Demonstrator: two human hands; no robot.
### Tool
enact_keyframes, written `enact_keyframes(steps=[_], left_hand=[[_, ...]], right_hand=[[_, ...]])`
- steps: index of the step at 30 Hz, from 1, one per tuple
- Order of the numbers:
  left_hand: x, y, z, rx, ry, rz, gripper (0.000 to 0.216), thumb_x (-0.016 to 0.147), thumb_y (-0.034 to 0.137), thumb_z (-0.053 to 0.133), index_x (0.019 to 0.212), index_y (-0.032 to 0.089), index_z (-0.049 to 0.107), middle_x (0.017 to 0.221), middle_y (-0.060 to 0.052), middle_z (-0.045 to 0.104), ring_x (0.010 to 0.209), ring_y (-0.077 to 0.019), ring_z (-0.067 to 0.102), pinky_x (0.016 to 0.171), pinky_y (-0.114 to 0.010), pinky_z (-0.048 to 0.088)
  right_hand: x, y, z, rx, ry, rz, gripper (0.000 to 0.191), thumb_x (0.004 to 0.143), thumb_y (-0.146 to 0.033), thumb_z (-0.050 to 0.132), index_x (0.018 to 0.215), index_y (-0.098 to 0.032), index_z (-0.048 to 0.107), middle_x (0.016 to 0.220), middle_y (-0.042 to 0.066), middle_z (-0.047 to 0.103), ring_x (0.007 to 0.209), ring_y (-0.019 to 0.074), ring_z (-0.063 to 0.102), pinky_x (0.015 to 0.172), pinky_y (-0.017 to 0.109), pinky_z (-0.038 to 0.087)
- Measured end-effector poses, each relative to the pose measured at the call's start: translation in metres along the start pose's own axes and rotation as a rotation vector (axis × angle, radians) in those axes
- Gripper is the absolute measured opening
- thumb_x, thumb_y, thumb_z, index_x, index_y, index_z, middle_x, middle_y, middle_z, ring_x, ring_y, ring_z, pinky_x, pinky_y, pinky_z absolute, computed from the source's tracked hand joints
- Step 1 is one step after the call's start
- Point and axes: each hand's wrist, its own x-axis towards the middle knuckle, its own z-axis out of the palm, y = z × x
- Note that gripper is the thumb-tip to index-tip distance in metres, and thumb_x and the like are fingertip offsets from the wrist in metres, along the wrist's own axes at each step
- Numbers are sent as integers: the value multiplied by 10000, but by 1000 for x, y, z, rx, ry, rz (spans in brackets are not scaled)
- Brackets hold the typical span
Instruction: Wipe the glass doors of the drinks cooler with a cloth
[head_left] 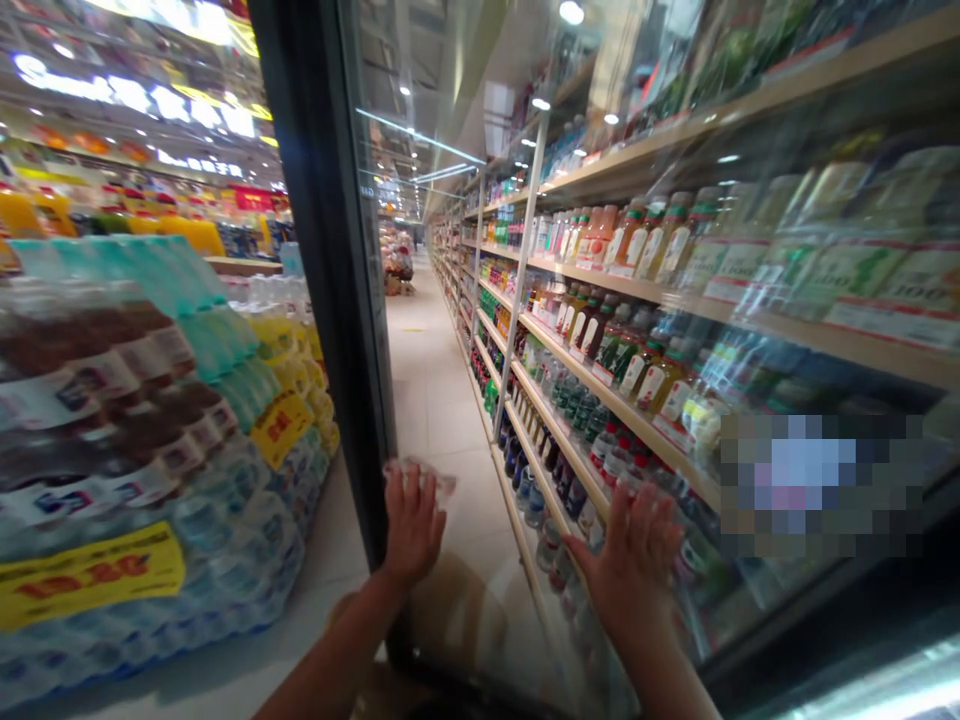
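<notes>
Both palms are raised against a clear glass door (pixel 480 600) set in a black frame (pixel 330 250). My left hand (pixel 412 525) rests near the door's left edge, close beside that frame, with its fingers extended. Further right, my right hand (pixel 634 570) is spread on the pane, thumb apart from the fingers. Neither hand holds anything. Faint reflections of the fingertips show in the glass. Rows of drink bottles (pixel 649 240) on pale shelves (pixel 585 350) appear in the pane; whether they are behind it or mirrored I cannot tell.
Wrapped bottle packs (pixel 97 400) are stacked at the left, with yellow price signs (pixel 97 575) on them. Between the stack and the door frame runs a strip of tiled floor (pixel 330 560). A long aisle (pixel 424 330) appears in the glass. A pixelated patch covers the lower right.
</notes>
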Motion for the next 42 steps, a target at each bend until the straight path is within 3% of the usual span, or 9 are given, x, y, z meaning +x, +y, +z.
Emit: enact_keyframes(steps=[3, 6, 9, 15, 17, 24, 30, 38, 42], left_hand=[[-31, 13, 8, -10, -66, 14, 444, 903, 241, 496, 1343, 220, 551, 1610, -133, 295, 1522, -343, 86, 1207, -602, 235], [6, 18, 7, -49, -39, 24, 378, 919, 267, 470, 1273, 228, 596, 1631, -108, 250, 1531, -339, 67, 1210, -615, 190], [51, 31, 3, -74, -29, 74, 381, 938, 348, 439, 1266, 238, 600, 1597, -93, 345, 1539, -321, 67, 1212, -615, 161], [43, 78, -1, -156, -102, 397, 292, 980, 439, 421, 1090, 372, 684, 1362, 102, 624, 1523, -125, 186, 1269, -360, 112], [54, 79, -6, -143, -74, 381, 263, 978, 399, 455, 1122, 358, 671, 1386, 101, 607, 1527, -127, 170, 1274, -367, 101], [126, 74, -20, -4, 44, 84, 291, 949, 321, 470, 1125, 155, 632, 1605, -139, 317, 1540, -335, 60, 1231, -570, 124], [92, 101, -10, -92, -65, 358, 376, 952, 494, 488, 1220, 276, 635, 1491, -6, 518, 1536, -251, 152, 1261, -468, 120], [148, 77, -26, -20, 66, 94, 396, 994, 398, 384, 1255, 182, 588, 1611, -103, 320, 1544, -308, 62, 1226, -562, 130], [126, 93, -19, -92, -18, 370, 463, 961, 535, 452, 1301, 259, 605, 1584, -18, 384, 1543, -256, 114, 1256, -477, 118]], right_hand=[[2, -1, -3, -6, 0, -12, 917, 942, -558, 476, 1587, -103, 11, 1630, 280, 89, 1491, 503, 120, 1058, 706, 375], [3, -2, -5, 7, -33, -4, 924, 946, -537, 485, 1584, -96, -16, 1634, 277, 56, 1496, 501, 91, 1067, 710, 360], [3, -1, -4, 3, -37, 1, 925, 944, -537, 491, 1584, -95, -11, 1634, 279, 47, 1498, 495, 94, 1072, 702, 359], [-1, 3, 1, 33, -14, -13, 966, 920, -572, 518, 1588, -118, -11, 1631, 280, 91, 1481, 509, 155, 1053, 710, 366], [-3, 5, 1, 39, -25, -10, 967, 915, -571, 530, 1589, -120, 2, 1630, 280, 104, 1476, 509, 173, 1058, 699, 367], [0, 4, -6, 21, -27, -20, 953, 928, -545, 518, 1584, -96, -9, 1628, 291, 76, 1484, 512, 134, 1054, 702, 369], [1, 6, -2, 51, 6, -28, 929, 935, -603, 452, 1588, -114, 7, 1633, 271, 107, 1495, 492, 122, 1055, 697, 374], [4, 0, -8, 36, 17, -13, 917, 938, -642, 374, 1587, -100, 18, 1643, 253, 44, 1509, 473, 69, 1057, 705, 368], [3, -2, -5, 46, 41, 5, 944, 918, -674, 385, 1588, -101, 46, 1641, 254, 74, 1506, 476, 93, 1061, 713, 362]])
